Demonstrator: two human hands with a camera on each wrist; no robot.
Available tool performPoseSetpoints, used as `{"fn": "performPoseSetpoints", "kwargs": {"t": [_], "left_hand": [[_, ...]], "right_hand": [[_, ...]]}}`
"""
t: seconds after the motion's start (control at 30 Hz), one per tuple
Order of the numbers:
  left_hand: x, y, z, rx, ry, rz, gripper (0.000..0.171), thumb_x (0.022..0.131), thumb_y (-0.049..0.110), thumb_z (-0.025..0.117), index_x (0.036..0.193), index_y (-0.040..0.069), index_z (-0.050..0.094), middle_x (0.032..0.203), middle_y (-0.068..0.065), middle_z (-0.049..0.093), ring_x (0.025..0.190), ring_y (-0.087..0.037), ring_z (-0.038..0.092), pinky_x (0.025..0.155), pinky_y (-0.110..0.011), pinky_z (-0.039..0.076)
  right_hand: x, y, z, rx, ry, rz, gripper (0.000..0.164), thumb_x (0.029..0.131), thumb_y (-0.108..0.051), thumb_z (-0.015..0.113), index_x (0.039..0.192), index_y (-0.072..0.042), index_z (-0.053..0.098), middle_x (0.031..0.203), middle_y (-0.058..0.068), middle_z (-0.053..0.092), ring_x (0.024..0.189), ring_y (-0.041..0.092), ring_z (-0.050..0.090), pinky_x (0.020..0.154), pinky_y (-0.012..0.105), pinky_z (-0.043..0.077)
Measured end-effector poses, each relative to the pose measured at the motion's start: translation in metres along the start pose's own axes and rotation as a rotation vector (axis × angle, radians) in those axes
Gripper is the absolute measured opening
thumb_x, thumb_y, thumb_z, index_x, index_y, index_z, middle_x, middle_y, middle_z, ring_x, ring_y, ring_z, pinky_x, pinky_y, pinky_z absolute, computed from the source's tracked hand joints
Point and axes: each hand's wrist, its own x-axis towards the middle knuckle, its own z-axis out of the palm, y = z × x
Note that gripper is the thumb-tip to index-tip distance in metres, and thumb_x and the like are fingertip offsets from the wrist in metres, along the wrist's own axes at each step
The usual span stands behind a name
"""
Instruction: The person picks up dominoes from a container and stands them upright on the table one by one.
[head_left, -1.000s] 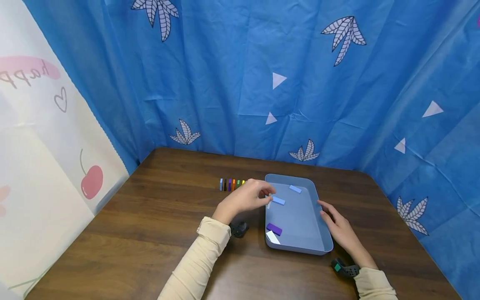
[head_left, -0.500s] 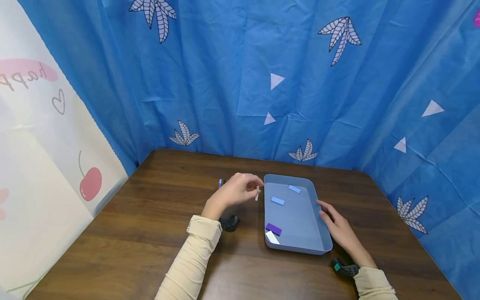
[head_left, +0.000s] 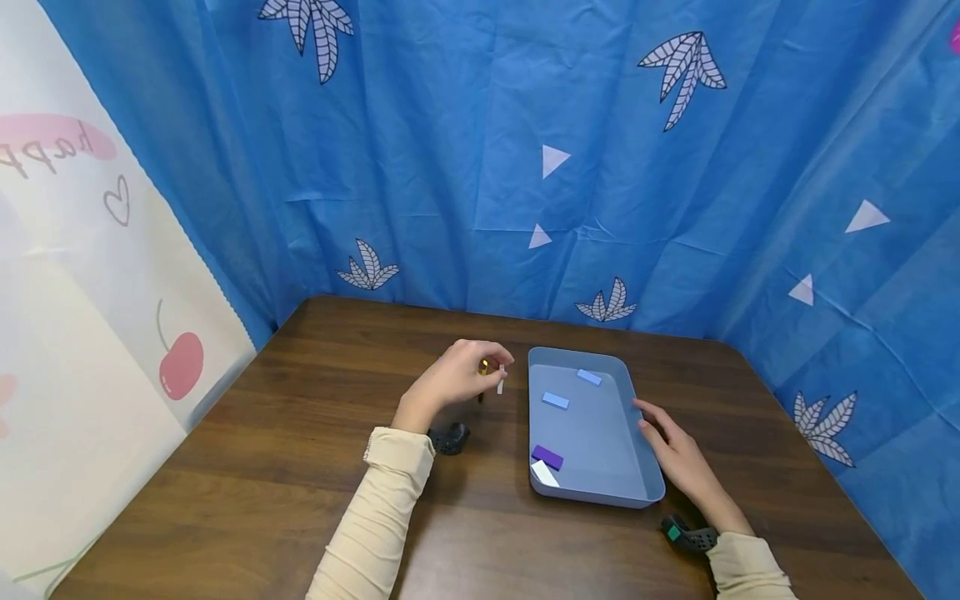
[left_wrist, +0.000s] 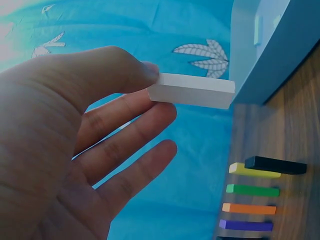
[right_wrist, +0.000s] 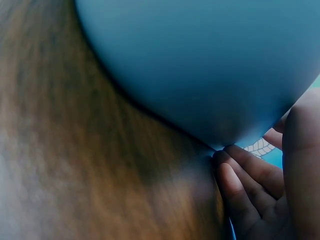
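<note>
White block (head_left: 501,381), pinched by the left hand (head_left: 450,375), hangs at the tray's (head_left: 600,437) ten o'clock; the right hand (head_left: 678,458), fingers extended, touches three o'clock. Upright blocks (left_wrist: 252,190) form a row; four loose blocks (head_left: 556,401) lie inside, unplaced.

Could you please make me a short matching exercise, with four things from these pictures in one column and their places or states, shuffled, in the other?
Column one
1. left hand
2. right hand
3. green block
4. tray

Column two
A. in a row between the yellow block and the orange block
B. has two light blue blocks lying inside
C. pinches a white block, clear of the table
D. touches the side of the tray

Right pairs: 1-C, 2-D, 3-A, 4-B
</note>
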Motion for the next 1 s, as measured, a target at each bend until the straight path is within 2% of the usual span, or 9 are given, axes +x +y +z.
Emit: {"fn": "performPoseSetpoints", "kwargs": {"t": [0.37, 0.6, 1.0], "left_hand": [[-0.005, -0.012, -0.008, -0.047, 0.036, -0.059, 0.019, 0.097, 0.007, 0.068, 0.115, 0.004, 0.074, 0.112, -0.014, 0.075, 0.1, -0.022, 0.071, 0.092, -0.041, 0.058], [-0.009, -0.018, -0.014, -0.026, 0.066, -0.065, 0.019, 0.096, 0.005, 0.069, 0.114, 0.003, 0.074, 0.11, -0.012, 0.076, 0.1, -0.024, 0.071, 0.092, -0.045, 0.058], [-0.011, -0.032, -0.014, -0.046, 0.067, -0.134, 0.021, 0.096, 0.005, 0.069, 0.116, 0.001, 0.073, 0.108, -0.012, 0.075, 0.099, -0.023, 0.071, 0.091, -0.043, 0.059]], "right_hand": [[0.001, 0.001, -0.001, -0.003, 0.009, -0.014, 0.053, 0.112, -0.039, 0.04, 0.159, -0.014, 0.038, 0.157, 0.024, 0.043, 0.136, 0.047, 0.049, 0.104, 0.065, 0.045], [0.0, 0.001, -0.001, 0.001, 0.004, -0.009, 0.053, 0.112, -0.04, 0.04, 0.159, -0.014, 0.037, 0.157, 0.024, 0.043, 0.136, 0.047, 0.049, 0.104, 0.066, 0.045], [0.001, 0.0, -0.002, 0.008, 0.0, -0.023, 0.053, 0.112, -0.038, 0.04, 0.159, -0.014, 0.037, 0.158, 0.024, 0.042, 0.136, 0.048, 0.049, 0.103, 0.065, 0.046]]}}
